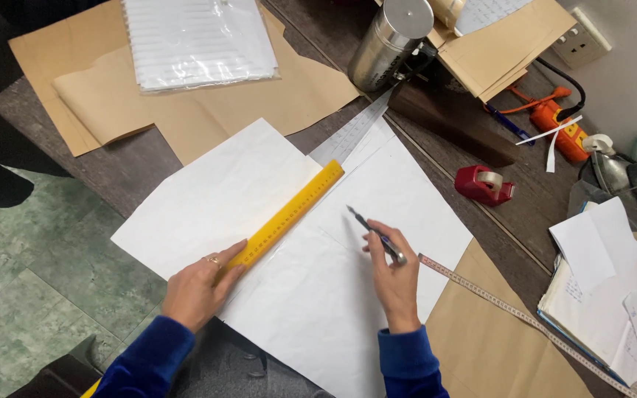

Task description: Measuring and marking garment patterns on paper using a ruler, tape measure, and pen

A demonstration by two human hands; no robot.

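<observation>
Dark wooden table (123,166) over green tiled floor (35,273), pale wall (632,81) far right with socket (582,40). Large white paper sheet (311,287) spread centre; brown paper (208,110) far left, more near right. Steel flask (391,44) lying far centre, contents not visible. Red tape dispenser (484,184) right, holding a tape roll. Yellow ruler (289,215) diagonal on the sheet, left hand (199,289) pressing its near end flat. Right hand (394,274) closed around a pen (376,234), tip just above the sheet, right of ruler.
</observation>
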